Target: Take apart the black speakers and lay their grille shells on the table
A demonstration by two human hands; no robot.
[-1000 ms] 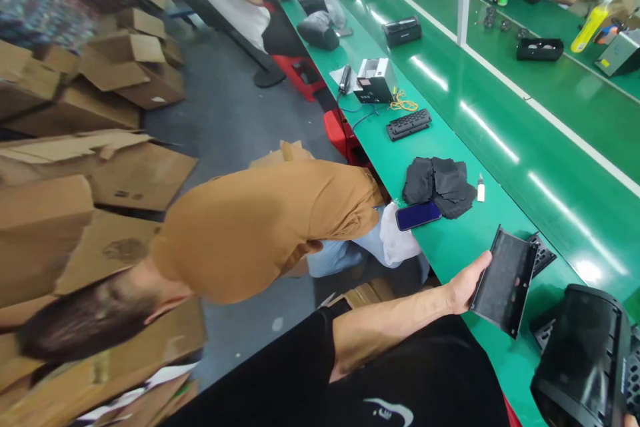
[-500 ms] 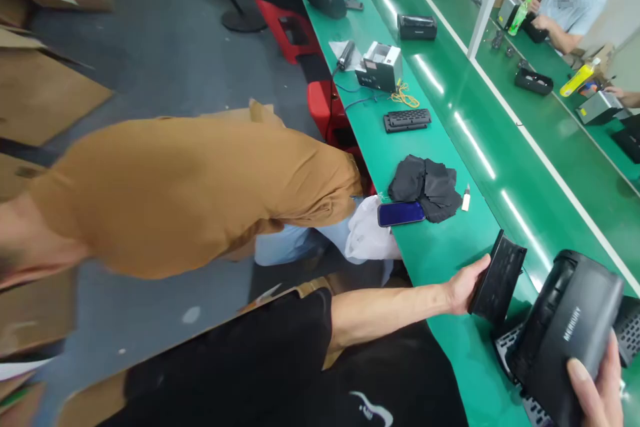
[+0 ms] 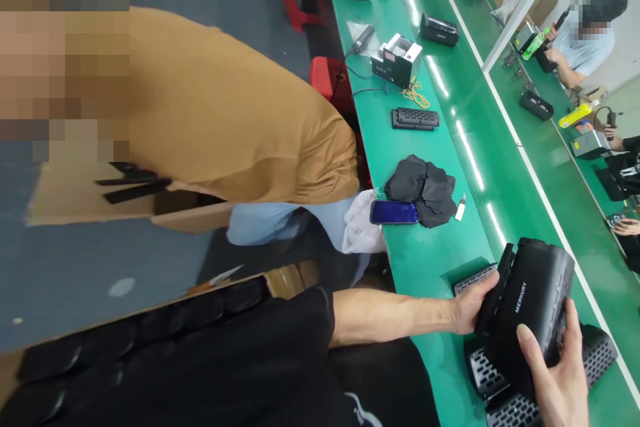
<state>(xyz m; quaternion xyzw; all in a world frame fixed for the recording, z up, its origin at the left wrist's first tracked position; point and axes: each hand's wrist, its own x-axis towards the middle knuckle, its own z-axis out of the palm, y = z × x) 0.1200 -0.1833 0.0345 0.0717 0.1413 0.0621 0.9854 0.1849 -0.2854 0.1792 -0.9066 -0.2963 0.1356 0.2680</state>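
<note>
My right hand (image 3: 560, 367) grips a black housing (image 3: 535, 300) marked MERKURY, thumb on its front face and fingers round its far side. My left hand (image 3: 473, 307) holds a narrow black cover panel (image 3: 497, 297) against the housing's left edge. Whether the panel is seated in the housing I cannot tell. Below and behind the housing lie black perforated grilles (image 3: 483, 373) on the green table (image 3: 425, 267). Another perforated grille (image 3: 473, 278) lies just past my left hand.
A phone (image 3: 394, 212), dark cloths (image 3: 423, 190), a small white-labelled bottle (image 3: 461, 208) and black slotted panels (image 3: 415, 119) lie farther along the table. A person in a brown shirt (image 3: 240, 107) bends at my left. An open carton (image 3: 290, 280) holds black parts.
My left hand has brought the cover panel up against the housing, which my right hand has shifted left. The view has turned, and the person in brown appears farther right and higher.
</note>
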